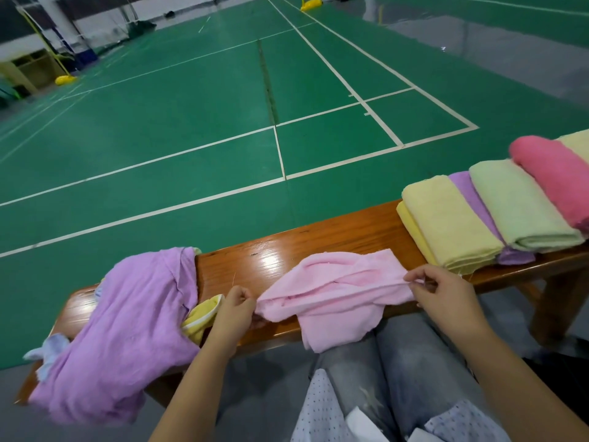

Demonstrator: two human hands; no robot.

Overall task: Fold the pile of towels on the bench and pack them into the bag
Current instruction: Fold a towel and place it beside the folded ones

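both hands, left hand (234, 309) and right hand (441, 290), pinch opposite ends of the limp light-pink terry towel (334, 290) across the glossy wooden desk (334, 232). soft, light, floppy; best gripped at corners. unfolded lilac towel (134, 320) at nine o'clock.

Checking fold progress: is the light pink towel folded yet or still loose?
Still loose: the light pink towel lies crumpled and uneven, the left hand and right hand pinching its ends.

Indoor badminton hall, green court floor (191, 122) with white lines, yellow net-post base (65, 80)
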